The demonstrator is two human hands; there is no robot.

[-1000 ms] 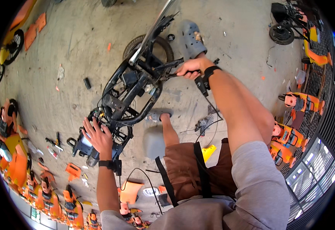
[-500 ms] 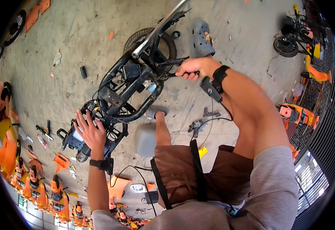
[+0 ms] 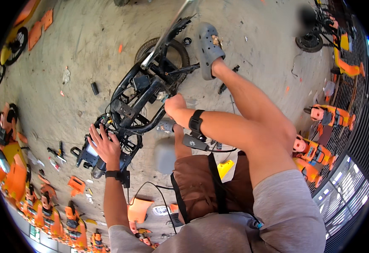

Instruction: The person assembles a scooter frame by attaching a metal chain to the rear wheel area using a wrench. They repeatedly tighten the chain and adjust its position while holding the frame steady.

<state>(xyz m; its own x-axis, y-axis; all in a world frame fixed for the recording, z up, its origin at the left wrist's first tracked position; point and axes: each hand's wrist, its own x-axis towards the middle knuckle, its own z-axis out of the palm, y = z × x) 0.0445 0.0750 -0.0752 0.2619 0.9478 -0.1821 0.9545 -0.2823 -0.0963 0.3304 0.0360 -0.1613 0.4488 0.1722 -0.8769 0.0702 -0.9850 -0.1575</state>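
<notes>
While the black scooter frame (image 3: 138, 105) lies tilted on the concrete floor (image 3: 87, 55), the left hand (image 3: 104, 145) rests open on its lower end, fingers spread over the tubing beside a cluster of wires. The right hand (image 3: 175, 105) is closed around a frame tube near the middle (a black wrist strap (image 3: 196, 123) sits just behind it). A grey clog (image 3: 209, 48) on the raised foot presses against the frame by the rear wheel (image 3: 174, 52). Orange body panels (image 3: 20, 185) lie along the left.

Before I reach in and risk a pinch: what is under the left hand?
The left hand lies spread on the black scooter frame, near its lower tubes and wiring. Whatever sits directly beneath the palm is covered.
</notes>
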